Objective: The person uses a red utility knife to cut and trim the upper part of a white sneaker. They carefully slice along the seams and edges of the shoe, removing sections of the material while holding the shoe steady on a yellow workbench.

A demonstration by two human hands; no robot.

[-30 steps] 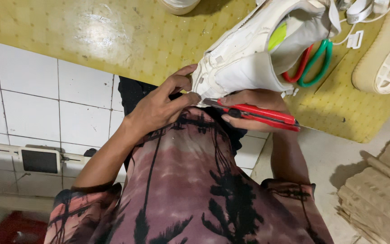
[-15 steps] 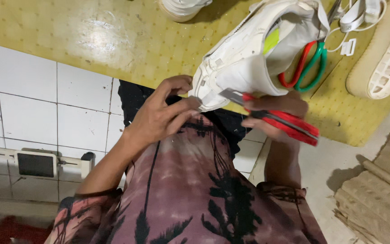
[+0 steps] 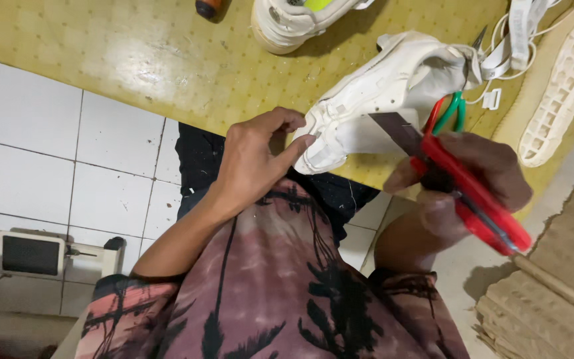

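Observation:
A white shoe upper [image 3: 380, 100] lies on its side at the near edge of a yellow table [image 3: 134, 60]. My left hand [image 3: 257, 163] presses its fingertips against the toe end. My right hand [image 3: 479, 173] grips a red utility knife [image 3: 483, 203], whose grey blade [image 3: 396, 129] rests against the shoe's side. Scissors with one red and one green handle [image 3: 450, 110] poke out of the shoe's opening. My patterned shirt fills the bottom of the view.
Another white shoe [image 3: 293, 20] and a brown bottle [image 3: 208, 6] sit at the table's far side. A loose cream sole [image 3: 563, 86] and white straps [image 3: 519, 33] lie at the right. Below are a white tiled floor [image 3: 34, 133], a small white device [image 3: 31, 254] and woven mats [image 3: 553, 312].
My right hand has drawn the red knife back to the right and tilted it, so the blade now lies along the shoe's side. My left hand stays at the toe.

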